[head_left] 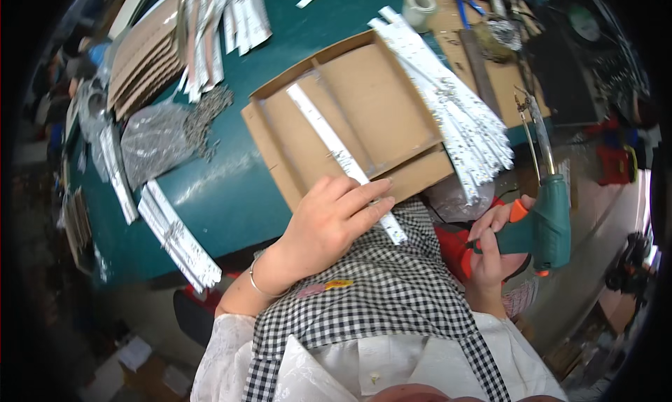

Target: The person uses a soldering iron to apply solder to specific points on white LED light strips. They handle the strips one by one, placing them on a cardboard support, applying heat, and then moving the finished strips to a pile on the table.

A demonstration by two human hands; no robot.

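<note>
White strip (326,134), held by the left hand (329,220), may scorch if the right hand (488,262), clutching the soldering gun (552,220), swings close.

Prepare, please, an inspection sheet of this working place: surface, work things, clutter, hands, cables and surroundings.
Surface: dark green table, largely covered.
Job's things: white strip laid across a divided cardboard box, its near end past the box's near side; green tool with a metal barrel.
Clutter: fanned white strips right of the box; plastic bag, small metal pieces and brown sheets on the left; tape roll at the far side.
Left hand: fingers across the strip; thumb hidden.
Right hand: holding the green tool.
Cables: none clearly made out.
Surroundings: floor at lower left; rim dark and blurred.
</note>
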